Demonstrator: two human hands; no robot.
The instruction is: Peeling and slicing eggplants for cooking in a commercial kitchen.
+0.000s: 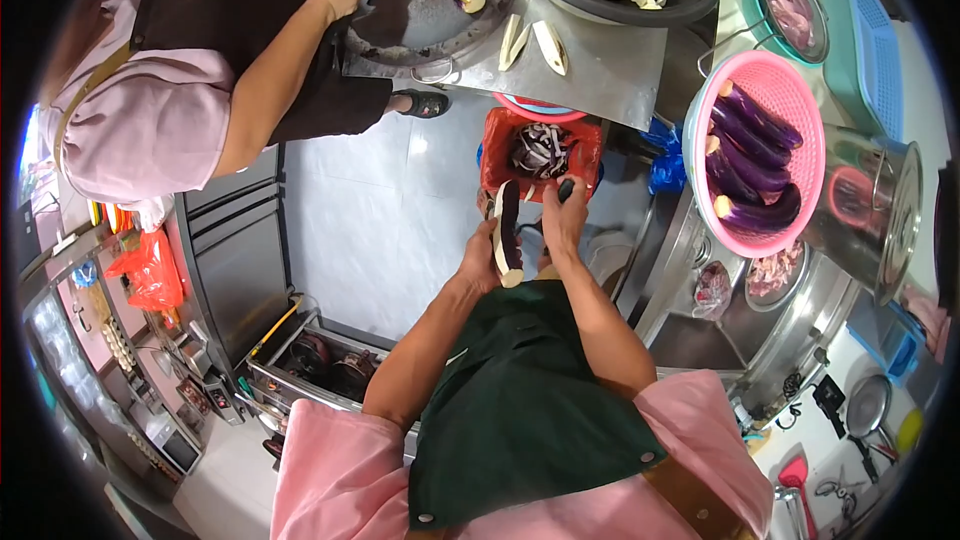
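My left hand (480,259) grips a partly peeled eggplant (508,221), its dark purple skin showing beside a long pale strip. The cut pale end points towards my dark green apron (525,390). Just to the right, my right hand (566,223) is closed around a black-handled tool (565,190); its working end is too hidden to name. Both hands are over the near side of a bin lined with a red plastic bag (499,136). Dark and pale eggplant peelings (541,150) lie inside the bin.
At upper left a co-worker (300,52) cuts eggplant on a round chopping board (442,30). A black basin (694,4) holds eggplant strips. Two pieces (551,49) lie on the steel table (607,67). Whole eggplants fill a pink colander (802,105) above the sink (690,330).
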